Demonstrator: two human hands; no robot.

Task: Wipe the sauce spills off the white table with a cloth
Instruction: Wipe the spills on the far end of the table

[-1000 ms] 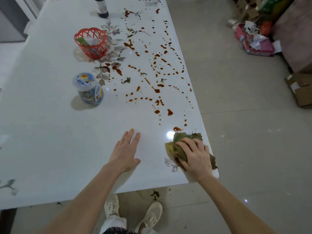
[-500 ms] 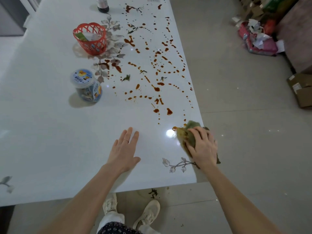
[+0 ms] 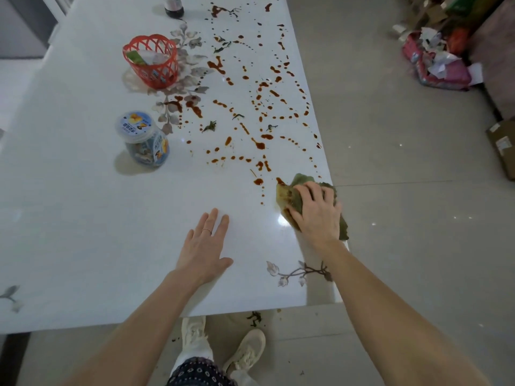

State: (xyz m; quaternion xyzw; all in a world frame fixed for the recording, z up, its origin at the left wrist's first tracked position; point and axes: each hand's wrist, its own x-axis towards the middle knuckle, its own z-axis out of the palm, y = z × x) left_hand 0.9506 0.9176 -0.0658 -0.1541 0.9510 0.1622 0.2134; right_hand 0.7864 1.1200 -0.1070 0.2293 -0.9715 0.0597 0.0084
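While your flat, empty left hand braces on the white table, your right hand curls round the bunched cloth at its right edge, meeting the nearest sauce spills.

The person is wearing a thin ring on the left hand. Both forearms are showing bare. Off-white laced sneakers are covering the feet. A dark garment with small pale dots is showing at the bottom edge.
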